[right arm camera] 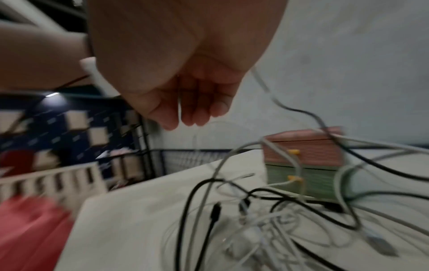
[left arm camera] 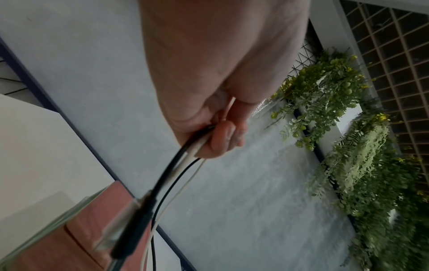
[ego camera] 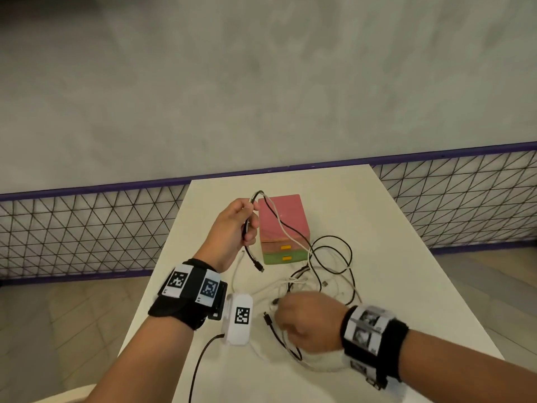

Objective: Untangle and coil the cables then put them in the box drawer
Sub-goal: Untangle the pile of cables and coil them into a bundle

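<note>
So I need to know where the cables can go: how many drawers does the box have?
2. The upper drawer is pink and the lower drawer green, stacked on the front of the box. Each has a yellow handle and is shut.

One drawer box [ego camera: 281, 228], two drawers [ego camera: 286, 247].

I see a white bench [ego camera: 392, 257] carrying a pink-and-green drawer box [ego camera: 283, 228] with a tangle of black and white cables [ego camera: 328, 274] just beside it.
</note>
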A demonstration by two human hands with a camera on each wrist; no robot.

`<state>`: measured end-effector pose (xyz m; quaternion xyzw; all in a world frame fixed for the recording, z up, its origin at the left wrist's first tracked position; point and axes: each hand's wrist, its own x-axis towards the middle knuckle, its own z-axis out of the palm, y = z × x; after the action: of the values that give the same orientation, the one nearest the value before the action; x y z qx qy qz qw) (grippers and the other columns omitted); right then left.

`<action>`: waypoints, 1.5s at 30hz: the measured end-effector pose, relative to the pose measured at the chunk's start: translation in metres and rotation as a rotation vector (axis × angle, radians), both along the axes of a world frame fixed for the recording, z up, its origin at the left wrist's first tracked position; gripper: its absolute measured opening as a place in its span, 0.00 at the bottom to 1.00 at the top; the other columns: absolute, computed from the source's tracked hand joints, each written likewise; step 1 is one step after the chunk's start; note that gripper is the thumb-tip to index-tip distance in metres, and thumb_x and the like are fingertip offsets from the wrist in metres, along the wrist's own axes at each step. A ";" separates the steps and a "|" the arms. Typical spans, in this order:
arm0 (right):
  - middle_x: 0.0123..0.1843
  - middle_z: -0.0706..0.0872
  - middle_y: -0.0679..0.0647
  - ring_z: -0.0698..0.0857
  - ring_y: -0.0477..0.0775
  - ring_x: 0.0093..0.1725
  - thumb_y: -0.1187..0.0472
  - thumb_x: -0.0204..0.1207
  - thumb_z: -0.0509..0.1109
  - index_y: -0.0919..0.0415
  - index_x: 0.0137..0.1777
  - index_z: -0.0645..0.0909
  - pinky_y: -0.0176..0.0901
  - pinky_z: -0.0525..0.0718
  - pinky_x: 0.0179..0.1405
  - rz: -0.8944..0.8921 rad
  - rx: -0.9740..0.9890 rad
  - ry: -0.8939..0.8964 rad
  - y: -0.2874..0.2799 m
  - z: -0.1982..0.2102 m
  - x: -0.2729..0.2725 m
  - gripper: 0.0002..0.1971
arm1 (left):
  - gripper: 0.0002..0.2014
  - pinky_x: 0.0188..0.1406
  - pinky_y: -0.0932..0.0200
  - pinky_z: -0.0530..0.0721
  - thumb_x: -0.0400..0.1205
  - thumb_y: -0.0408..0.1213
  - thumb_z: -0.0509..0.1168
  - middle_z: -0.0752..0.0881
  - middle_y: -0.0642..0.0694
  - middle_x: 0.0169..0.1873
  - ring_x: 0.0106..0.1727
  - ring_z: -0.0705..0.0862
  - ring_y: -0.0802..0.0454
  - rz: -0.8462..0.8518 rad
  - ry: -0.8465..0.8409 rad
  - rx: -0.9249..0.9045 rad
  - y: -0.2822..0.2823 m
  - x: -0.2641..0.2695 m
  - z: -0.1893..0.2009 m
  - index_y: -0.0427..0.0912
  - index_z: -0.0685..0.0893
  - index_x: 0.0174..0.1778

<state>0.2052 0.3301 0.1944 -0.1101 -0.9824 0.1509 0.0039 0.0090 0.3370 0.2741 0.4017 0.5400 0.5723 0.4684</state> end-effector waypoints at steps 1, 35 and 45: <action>0.41 0.82 0.56 0.80 0.60 0.43 0.61 0.67 0.62 0.60 0.44 0.81 0.48 0.79 0.39 0.135 0.051 -0.042 -0.011 -0.006 -0.005 0.09 | 0.07 0.23 0.63 0.62 0.88 0.33 0.51 0.75 0.46 0.28 0.21 0.66 0.54 -0.004 0.000 0.000 -0.001 0.001 0.000 0.39 0.74 0.50; 0.21 0.61 0.45 0.57 0.44 0.22 0.60 0.82 0.62 0.64 0.37 0.79 0.35 0.53 0.22 -0.507 -0.993 0.411 0.052 0.106 0.019 0.13 | 0.13 0.32 0.59 0.77 0.88 0.35 0.55 0.81 0.48 0.25 0.27 0.77 0.51 -0.033 0.118 -0.031 0.005 0.036 -0.013 0.40 0.81 0.42; 0.20 0.76 0.42 0.72 0.37 0.20 0.63 0.76 0.72 0.67 0.34 0.81 0.23 0.69 0.25 -0.560 -0.745 0.475 0.066 0.094 0.021 0.10 | 0.18 0.17 0.67 0.61 0.87 0.49 0.56 0.68 0.59 0.16 0.16 0.63 0.62 -0.186 0.267 -0.163 0.000 0.054 -0.003 0.48 0.75 0.31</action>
<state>0.2263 0.3963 0.2883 -0.3251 -0.7671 0.5041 0.2274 0.0628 0.3374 0.2709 0.4831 0.6026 0.4225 0.4743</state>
